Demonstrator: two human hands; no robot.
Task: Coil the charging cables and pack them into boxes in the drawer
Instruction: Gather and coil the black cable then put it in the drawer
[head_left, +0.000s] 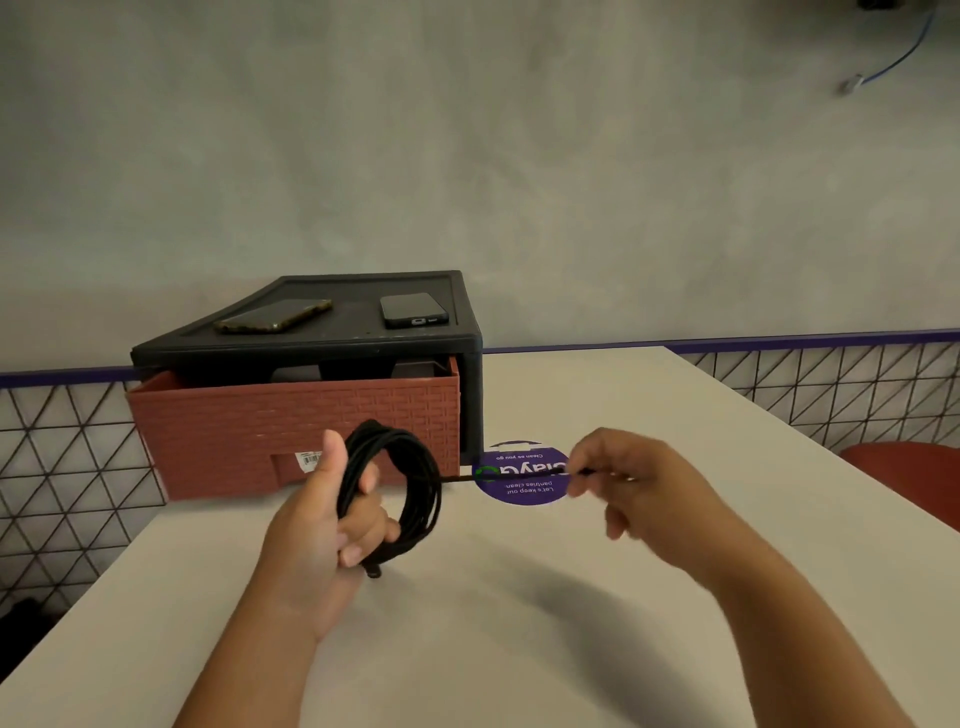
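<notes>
one coiled cable (410, 483), two hands, one drawer (291, 421), two phones

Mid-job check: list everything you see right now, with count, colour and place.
charging cable: one, black, coiled in the left hand, free end stretched to the right hand
drawer: one, red-brown, partly open, far left of the table
casing: one, black, around the drawer
gold-edged phone: one, dark, on the casing top
plain phone: one, black, on the casing top
sticker: one, purple, on the table beside the drawer
table: one, white
chair: one, red, right edge
wall cable: one, blue, top right
left hand: grips the coil
right hand: pinches the free end
</notes>
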